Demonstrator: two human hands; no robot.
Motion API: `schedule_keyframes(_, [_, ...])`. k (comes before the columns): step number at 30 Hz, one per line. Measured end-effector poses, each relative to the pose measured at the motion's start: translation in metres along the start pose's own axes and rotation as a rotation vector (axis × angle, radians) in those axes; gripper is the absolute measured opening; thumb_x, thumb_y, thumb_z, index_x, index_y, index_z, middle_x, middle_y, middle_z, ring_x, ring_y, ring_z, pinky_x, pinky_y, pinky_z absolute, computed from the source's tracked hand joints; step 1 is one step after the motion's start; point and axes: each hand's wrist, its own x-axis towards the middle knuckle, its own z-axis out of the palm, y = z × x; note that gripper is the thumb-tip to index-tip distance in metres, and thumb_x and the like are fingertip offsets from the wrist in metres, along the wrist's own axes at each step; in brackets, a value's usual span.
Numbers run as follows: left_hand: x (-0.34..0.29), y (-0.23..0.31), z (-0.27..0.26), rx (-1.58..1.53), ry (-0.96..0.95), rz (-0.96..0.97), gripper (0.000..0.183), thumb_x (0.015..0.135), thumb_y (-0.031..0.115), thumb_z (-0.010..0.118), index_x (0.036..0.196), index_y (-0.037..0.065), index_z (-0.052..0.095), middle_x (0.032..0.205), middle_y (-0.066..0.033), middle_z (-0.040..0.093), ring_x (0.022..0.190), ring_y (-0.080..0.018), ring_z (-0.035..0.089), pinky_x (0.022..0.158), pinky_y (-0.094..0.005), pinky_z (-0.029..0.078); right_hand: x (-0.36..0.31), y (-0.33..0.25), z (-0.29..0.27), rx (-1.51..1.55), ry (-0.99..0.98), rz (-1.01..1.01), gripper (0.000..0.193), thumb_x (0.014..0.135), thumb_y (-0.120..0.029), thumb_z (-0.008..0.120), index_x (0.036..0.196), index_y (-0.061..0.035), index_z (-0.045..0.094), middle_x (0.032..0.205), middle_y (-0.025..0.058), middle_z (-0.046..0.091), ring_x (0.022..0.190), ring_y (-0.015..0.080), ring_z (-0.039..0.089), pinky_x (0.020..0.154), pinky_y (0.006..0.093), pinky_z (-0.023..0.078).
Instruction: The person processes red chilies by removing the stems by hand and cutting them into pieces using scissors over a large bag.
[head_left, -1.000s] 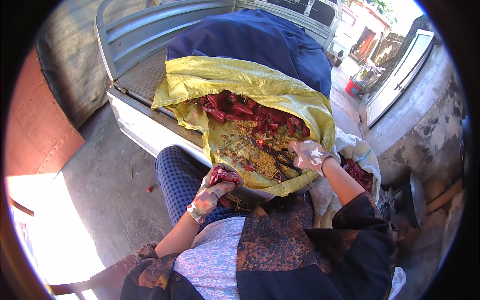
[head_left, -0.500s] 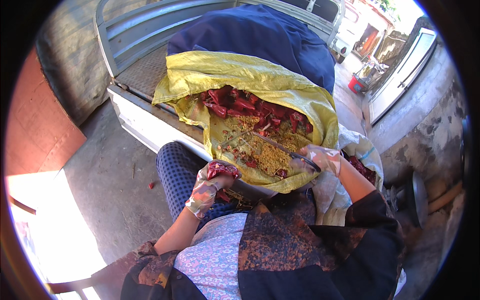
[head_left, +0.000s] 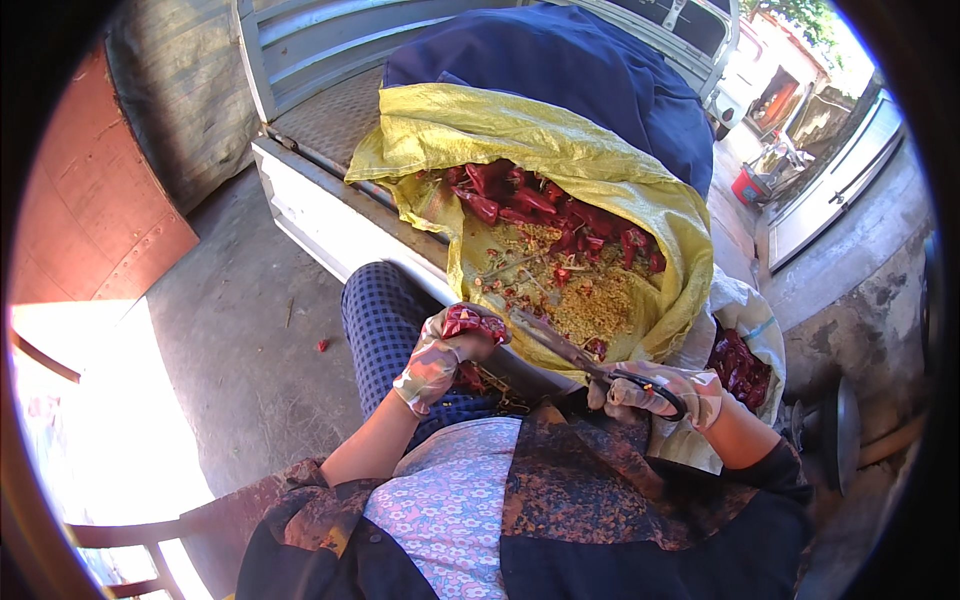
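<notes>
My left hand [head_left: 440, 352], in a patterned glove, grips a dried red chili [head_left: 474, 322] above my checked trouser leg. My right hand [head_left: 655, 392], also gloved, holds a pair of scissors [head_left: 570, 352] by the black handles, with the blades pointing toward the chili. In front of me lies an open yellow sack [head_left: 520, 140] on a low truck bed, holding a heap of dried red chilies [head_left: 560, 210] and loose seeds with stems [head_left: 585, 300].
A dark blue bundle [head_left: 560, 70] lies behind the yellow sack on the white truck bed [head_left: 320, 215]. A white sack of red chilies [head_left: 740, 365] stands at my right. A rust-red metal door [head_left: 90, 210] stands at left, and a wooden chair [head_left: 150, 545] sits under me.
My right hand has come back from the sack toward my body, now holding the scissors with the blades aimed at the chili in my left hand. The left hand has stayed in place.
</notes>
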Motion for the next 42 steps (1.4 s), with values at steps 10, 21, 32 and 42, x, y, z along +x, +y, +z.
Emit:
schedule_keyframes(10, [0.002,-0.004,-0.009,-0.094,-0.159,0.234,0.034,0.07,0.002,0.071,0.101,-0.002,0.061,0.094,-0.0086,0.067,0.085,-0.0172,0.065,0.08,-0.0292,0.052,0.001,-0.008,0.02,-0.13,-0.077,0.105,0.056,0.088,-0.061,0.049,0.094,-0.0052,0.051,0.099,0.0111,0.059,0.064,0.009,0.048,0.053,0.021,0.039])
schedule_keyframes(21, [0.005,0.004,-0.022,0.063,-0.158,0.181,0.038,0.069,0.007,0.073,0.104,-0.001,0.061,0.098,-0.0107,0.067,0.089,-0.0191,0.065,0.082,-0.0303,0.053,0.007,0.001,0.022,0.031,-0.248,0.049,0.054,0.092,-0.061,0.038,0.07,-0.0121,0.046,0.078,0.0097,0.056,0.057,0.0124,0.043,0.045,0.0256,0.034])
schedule_keyframes(32, [0.003,0.0,-0.013,0.019,-0.16,0.271,0.036,0.068,0.006,0.069,0.102,-0.003,0.063,0.094,-0.0088,0.067,0.088,-0.0153,0.063,0.081,-0.026,0.051,0.005,-0.012,0.043,0.082,-0.124,0.112,0.051,0.093,-0.059,0.036,0.087,-0.0123,0.054,0.066,0.0038,0.048,0.049,0.0123,0.039,0.041,0.0254,0.028])
schedule_keyframes(42, [0.001,-0.007,-0.014,0.017,-0.11,0.282,0.031,0.07,0.001,0.061,0.102,-0.001,0.062,0.09,-0.0057,0.066,0.077,-0.0113,0.06,0.07,-0.0224,0.049,0.015,-0.009,0.061,0.008,0.075,0.065,0.057,0.093,-0.061,0.035,0.097,-0.0071,0.054,0.065,-0.0012,0.045,0.047,0.007,0.035,0.041,0.0222,0.026])
